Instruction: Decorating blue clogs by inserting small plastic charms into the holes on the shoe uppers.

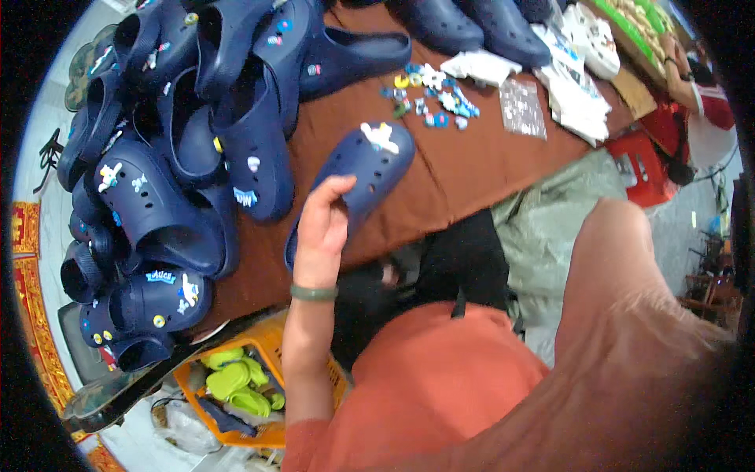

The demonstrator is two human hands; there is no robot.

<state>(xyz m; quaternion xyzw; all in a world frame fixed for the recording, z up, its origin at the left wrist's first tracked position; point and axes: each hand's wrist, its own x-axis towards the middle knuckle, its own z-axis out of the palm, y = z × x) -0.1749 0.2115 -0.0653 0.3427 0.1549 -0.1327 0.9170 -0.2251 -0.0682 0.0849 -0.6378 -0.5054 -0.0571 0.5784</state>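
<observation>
I note heaped clogs (149,197) left of the navy clog (376,169) and loose charms (456,102) beyond it; below-left of it, an orange basket (271,348) holds lime-green footwear (230,379). The navy clog is over brown cloth (448,177); the left hand (321,228) overlaps it, grip unclear; the right hand is out of view.

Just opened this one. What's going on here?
A person's left hand is at a navy clog over a brown table; how firmly it grips is unclear. The clog already bears a white charm. Loose charms lie beyond its toe, and more clogs are heaped to the left. The right arm is raised close to the camera, its hand out of view.
</observation>
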